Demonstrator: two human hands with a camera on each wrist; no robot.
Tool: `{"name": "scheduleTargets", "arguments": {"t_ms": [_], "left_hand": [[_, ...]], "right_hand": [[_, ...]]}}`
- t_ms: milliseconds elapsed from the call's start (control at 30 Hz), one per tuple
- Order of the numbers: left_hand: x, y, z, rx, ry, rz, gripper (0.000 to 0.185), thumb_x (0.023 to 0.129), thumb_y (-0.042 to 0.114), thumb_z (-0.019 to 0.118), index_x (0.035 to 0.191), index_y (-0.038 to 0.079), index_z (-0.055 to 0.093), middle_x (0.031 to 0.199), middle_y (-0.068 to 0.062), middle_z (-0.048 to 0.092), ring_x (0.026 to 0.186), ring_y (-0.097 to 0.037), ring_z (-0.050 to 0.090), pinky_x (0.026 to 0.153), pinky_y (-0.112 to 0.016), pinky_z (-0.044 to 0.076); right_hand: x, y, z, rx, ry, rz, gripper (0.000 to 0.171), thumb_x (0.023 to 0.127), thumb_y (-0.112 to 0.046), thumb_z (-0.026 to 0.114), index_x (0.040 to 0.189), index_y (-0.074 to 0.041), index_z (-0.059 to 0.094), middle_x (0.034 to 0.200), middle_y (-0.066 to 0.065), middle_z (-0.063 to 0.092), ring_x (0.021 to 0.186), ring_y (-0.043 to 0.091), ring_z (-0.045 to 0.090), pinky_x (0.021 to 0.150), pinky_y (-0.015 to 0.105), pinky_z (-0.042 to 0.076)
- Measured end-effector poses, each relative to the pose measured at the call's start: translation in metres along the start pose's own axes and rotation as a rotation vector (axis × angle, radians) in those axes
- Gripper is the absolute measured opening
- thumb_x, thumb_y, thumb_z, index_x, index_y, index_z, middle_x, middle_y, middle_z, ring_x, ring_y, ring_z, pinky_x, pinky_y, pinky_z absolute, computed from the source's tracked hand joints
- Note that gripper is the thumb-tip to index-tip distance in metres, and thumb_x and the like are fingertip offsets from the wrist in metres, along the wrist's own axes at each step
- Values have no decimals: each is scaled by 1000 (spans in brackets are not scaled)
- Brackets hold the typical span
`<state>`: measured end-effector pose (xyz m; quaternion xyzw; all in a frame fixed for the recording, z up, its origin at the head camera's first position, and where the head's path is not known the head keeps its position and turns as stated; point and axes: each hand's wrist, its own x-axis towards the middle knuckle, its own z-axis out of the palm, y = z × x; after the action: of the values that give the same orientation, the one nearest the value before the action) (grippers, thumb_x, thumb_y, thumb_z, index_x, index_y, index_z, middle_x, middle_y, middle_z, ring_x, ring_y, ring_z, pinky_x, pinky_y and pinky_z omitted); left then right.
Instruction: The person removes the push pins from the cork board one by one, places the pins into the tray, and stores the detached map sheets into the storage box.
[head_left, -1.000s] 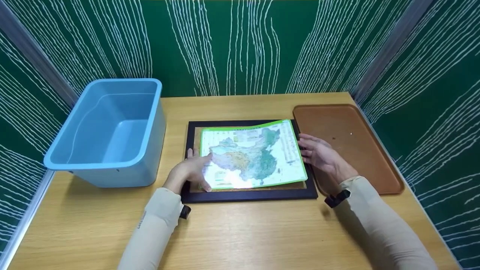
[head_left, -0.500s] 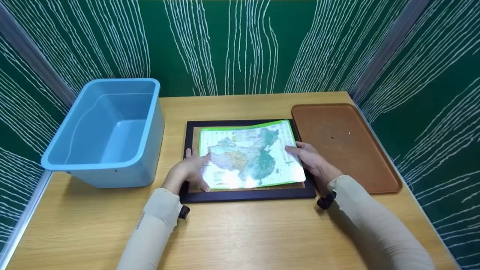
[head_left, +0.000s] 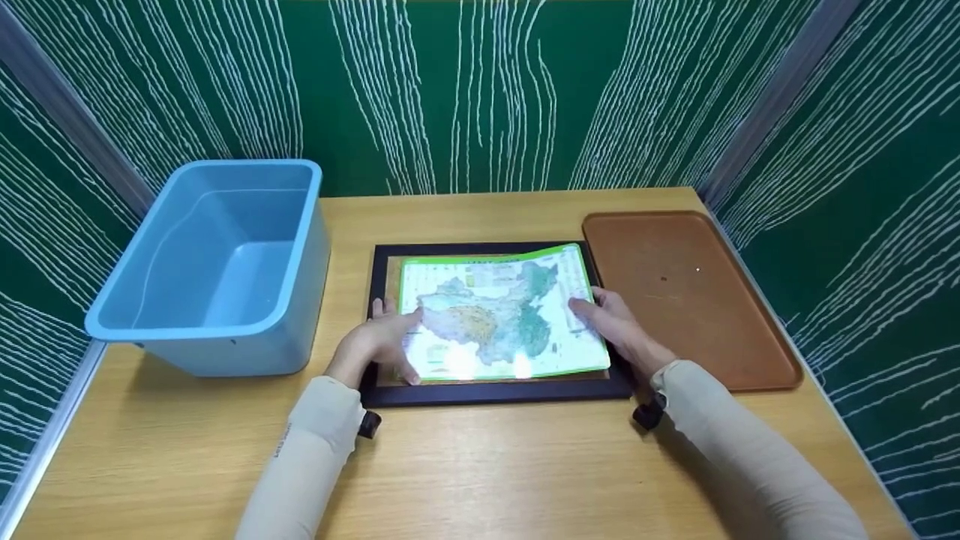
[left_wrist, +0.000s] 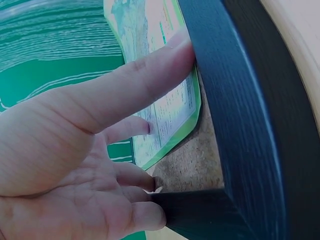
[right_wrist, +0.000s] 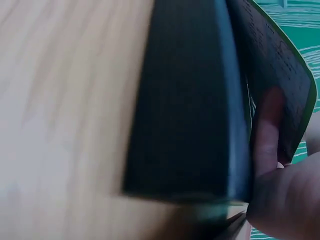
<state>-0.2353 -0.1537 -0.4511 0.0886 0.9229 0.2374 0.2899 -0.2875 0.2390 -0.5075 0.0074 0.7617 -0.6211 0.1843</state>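
Green-edged map (head_left: 499, 315): it lies inside the black frame (head_left: 495, 391), on the frame's cork backing; its far right corner curls up off the cork.
Frame: flat on the wooden table (head_left: 480, 465), in the middle, straight ahead of you.
Your left hand (head_left: 379, 341): it rests at the frame's left side, fingers (left_wrist: 135, 85) straight and spread, one pressing flat on the map's left edge, the lower ones lying on the frame's near left corner.
Your right hand (head_left: 616, 322): at the frame's right side, thumb on top of the map's right edge; the right wrist view shows fingers (right_wrist: 267, 130) under that edge, so you are pinching the sheet.
Blue tub (head_left: 217, 262): left of the frame, well apart from it.
Brown tray (head_left: 686, 292): right of the frame, just beside its right edge.
Green walls: behind the frame and to both sides of it, streaked with white lines.
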Motion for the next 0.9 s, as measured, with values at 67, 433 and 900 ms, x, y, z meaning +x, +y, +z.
{"name": "scheduleTargets", "arguments": {"t_ms": [67, 433, 900], "left_hand": [[0, 1, 0, 2, -2, 3, 124, 71, 23, 95, 164, 18, 13, 161, -29, -22, 147, -44, -26, 115, -64, 21], [3, 0, -3, 11, -15, 13, 124, 71, 23, 94, 164, 17, 12, 161, -30, -20, 147, -44, -26, 115, -64, 23], [1, 2, -3, 9, -26, 2, 127, 70, 22, 95, 164, 17, 11, 160, -31, -22, 145, -44, -30, 117, -64, 11]], "right_hand": [[0, -2, -1, 46, -14, 34, 44, 104, -30, 59, 138, -3, 55, 108, 14, 71, 90, 23, 70, 75, 33, 57], [14, -7, -8, 122, -40, 53, 52, 98, -38, 69, 135, -3, 59, 113, 17, 71, 94, 26, 72, 76, 36, 59], [11, -6, -6, 111, -36, 74, 50, 99, -35, 68, 136, -4, 58, 118, 16, 70, 100, 26, 71, 80, 36, 58]]}}
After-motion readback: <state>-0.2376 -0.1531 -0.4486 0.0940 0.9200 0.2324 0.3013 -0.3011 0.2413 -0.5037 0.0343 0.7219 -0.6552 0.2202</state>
